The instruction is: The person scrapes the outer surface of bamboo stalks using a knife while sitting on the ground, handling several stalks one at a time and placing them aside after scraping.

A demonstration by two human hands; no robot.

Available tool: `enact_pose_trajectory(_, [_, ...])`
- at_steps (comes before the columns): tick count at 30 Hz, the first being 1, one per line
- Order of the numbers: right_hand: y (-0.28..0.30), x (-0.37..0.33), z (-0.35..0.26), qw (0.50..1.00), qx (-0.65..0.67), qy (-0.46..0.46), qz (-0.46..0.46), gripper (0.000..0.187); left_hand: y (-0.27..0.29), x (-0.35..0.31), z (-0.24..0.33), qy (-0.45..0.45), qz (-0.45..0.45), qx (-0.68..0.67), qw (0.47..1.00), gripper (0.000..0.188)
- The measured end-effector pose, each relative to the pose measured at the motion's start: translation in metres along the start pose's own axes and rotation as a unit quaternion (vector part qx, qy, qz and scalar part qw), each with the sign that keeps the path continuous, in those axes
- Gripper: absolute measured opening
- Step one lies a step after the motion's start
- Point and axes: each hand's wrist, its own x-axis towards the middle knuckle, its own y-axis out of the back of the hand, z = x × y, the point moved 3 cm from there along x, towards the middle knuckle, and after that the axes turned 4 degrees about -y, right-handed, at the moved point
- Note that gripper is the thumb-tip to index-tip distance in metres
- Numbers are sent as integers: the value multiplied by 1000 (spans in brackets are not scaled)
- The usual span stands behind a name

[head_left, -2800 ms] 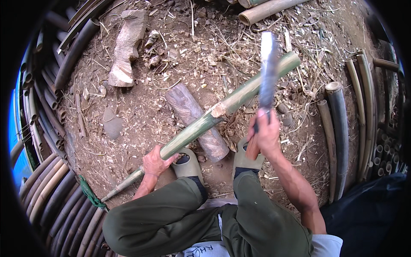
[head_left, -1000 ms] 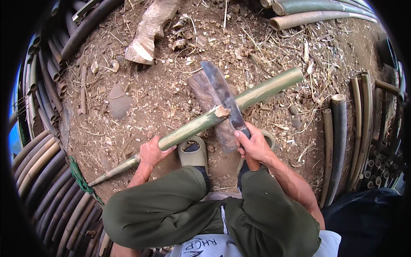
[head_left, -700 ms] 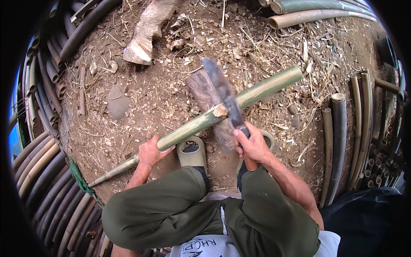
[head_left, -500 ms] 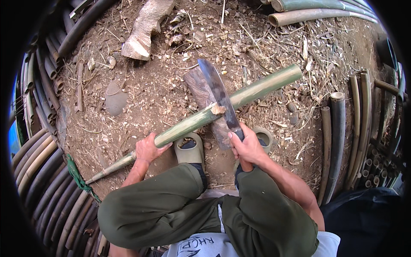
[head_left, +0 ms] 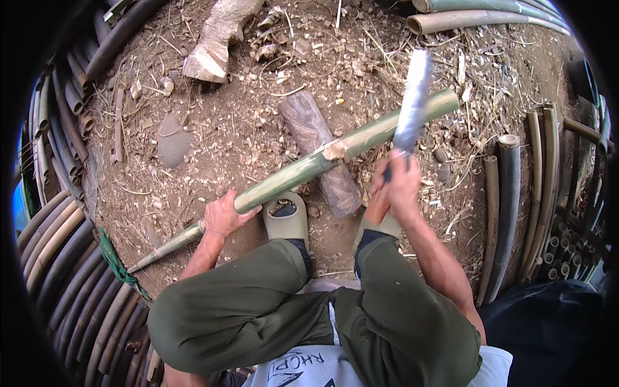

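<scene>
A long green bamboo pole (head_left: 287,178) slants from the lower left up to the right, resting across a short dark log (head_left: 306,122) on the ground. Pale bare wood shows at a chopped notch (head_left: 334,150) above the log. My left hand (head_left: 225,214) is wrapped round the pole, left of the log. In my right hand (head_left: 398,187) is a machete (head_left: 412,97) with a wooden handle, its blade pointing away and slightly blurred. The blade passes over the pole's right part; whether it touches cannot be told.
Wood chips cover the dirt floor (head_left: 225,135). A pale wood block (head_left: 209,58) lies at the far left, near a flat stone (head_left: 174,142). Bamboo stacks stand along the left (head_left: 84,277), far right (head_left: 464,20) and right (head_left: 508,206). My sandals (head_left: 287,222) flank the log's near end.
My right hand has lifted the machete off the notch and swung it to the right, uncovering the log. The pole has shifted only slightly; my left hand still grips it.
</scene>
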Motion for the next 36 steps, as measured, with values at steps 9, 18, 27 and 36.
enact_pose_trajectory(9, [-11,-5,8,998,-33,-46,-36,21,-2,-1,-5,-15,7,-10,1000,64])
enact_pose_trajectory(18, [-22,-21,26,985,-89,-94,-110,21,-3,1,-9,-17,0,-9,1000,64])
enact_pose_trajectory(27, [-21,-34,30,964,-121,-163,-172,20,0,-3,-5,-20,3,-11,1000,64])
enact_pose_trajectory(36, [-37,-46,27,961,-127,-142,-200,19,0,-5,-9,-19,-10,3,1000,64])
